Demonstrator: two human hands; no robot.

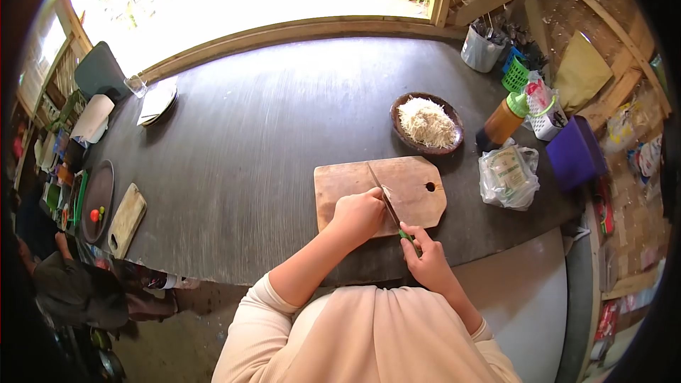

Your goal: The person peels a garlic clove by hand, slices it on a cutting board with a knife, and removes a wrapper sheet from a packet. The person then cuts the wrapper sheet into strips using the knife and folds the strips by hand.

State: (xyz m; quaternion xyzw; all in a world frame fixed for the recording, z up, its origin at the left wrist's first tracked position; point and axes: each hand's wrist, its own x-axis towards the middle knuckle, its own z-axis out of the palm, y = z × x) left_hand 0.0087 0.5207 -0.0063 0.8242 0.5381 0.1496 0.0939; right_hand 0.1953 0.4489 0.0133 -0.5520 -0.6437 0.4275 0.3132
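Note:
A wooden cutting board [340, 181] with a hole near its right end lies at the table's near edge. My right hand [425, 259] is closed round the green handle of a knife [389, 207], whose blade points away across the board. Against the blade's left side, my left hand [358, 216] rests on the board with its fingers curled; what they hold is hidden. A small pale sliver shows beside the blade near my left fingertips. Behind the board stands a dark round bowl [399, 135] heaped with pale shreds [427, 122].
Right of the board are a tied plastic bag [509, 176], a green-capped bottle [500, 124] of dark liquid, baskets and a purple container [576, 152]. At the left lie a small board [128, 218], a round tray [97, 181] and stacked plates [157, 104]. A person [78, 287] is at far left.

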